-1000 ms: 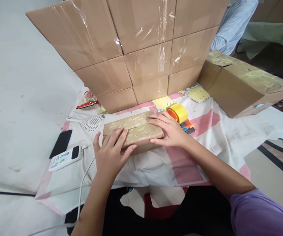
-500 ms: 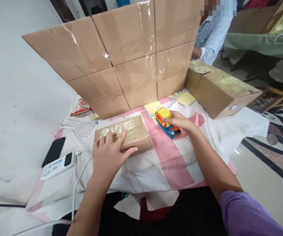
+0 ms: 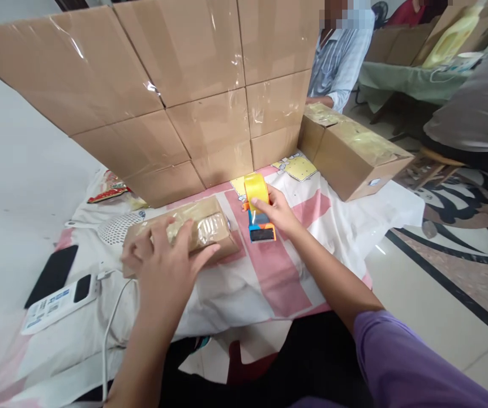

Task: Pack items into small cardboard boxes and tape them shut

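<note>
A small brown cardboard box [image 3: 222,241] lies on the table with shiny clear tape across its top. My left hand [image 3: 161,249] is over its left part, fingers spread and slightly bent, thumb out along the near edge; fingertip contact is partly hidden. To the right of the box, my right hand [image 3: 280,209] is closed around a tape dispenser [image 3: 262,218] with a roll of yellowish tape. The dispenser is blue and orange, its cutting end turned towards me.
Behind stands a tall wall of taped cardboard boxes [image 3: 210,124]. A long carton [image 3: 354,153] sits at the right. Left are a white perforated scoop [image 3: 120,228], a black phone [image 3: 52,276], a white power strip [image 3: 59,305] and its cable. Another person [image 3: 341,62] is behind.
My right hand has lifted the tape dispenser and turned its cutting end towards me. My left hand's fingers have risen and bent over the box. The view has shifted to the right.
</note>
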A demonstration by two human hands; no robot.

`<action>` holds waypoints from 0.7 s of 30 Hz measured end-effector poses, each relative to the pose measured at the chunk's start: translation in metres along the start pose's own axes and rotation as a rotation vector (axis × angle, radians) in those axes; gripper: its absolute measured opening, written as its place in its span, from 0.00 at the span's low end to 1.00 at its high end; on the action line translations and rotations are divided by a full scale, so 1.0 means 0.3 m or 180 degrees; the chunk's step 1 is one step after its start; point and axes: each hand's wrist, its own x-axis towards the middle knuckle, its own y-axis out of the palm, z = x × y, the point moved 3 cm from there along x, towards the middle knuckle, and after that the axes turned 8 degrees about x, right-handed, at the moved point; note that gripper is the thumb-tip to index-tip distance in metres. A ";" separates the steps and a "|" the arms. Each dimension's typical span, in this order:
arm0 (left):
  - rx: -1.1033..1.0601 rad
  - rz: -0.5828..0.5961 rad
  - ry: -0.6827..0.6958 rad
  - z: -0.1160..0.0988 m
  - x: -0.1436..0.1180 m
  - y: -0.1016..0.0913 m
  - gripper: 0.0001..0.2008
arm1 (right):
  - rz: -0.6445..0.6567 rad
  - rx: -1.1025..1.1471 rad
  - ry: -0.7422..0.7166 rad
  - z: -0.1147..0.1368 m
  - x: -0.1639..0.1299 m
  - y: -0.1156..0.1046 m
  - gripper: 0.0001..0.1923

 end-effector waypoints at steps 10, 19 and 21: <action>-0.2999 0.1103 -0.1132 -0.276 -0.103 0.120 0.14 | -0.0156 -0.0735 -0.0490 0.075 -0.129 0.081 0.29; -0.4026 0.1417 -0.1896 -0.269 -0.111 0.141 0.09 | -0.0711 -0.1449 -0.1142 0.033 -0.099 0.022 0.27; -0.4029 0.1564 -0.1900 -0.270 -0.116 0.142 0.11 | -0.0957 -0.1583 -0.1136 0.026 -0.077 0.000 0.29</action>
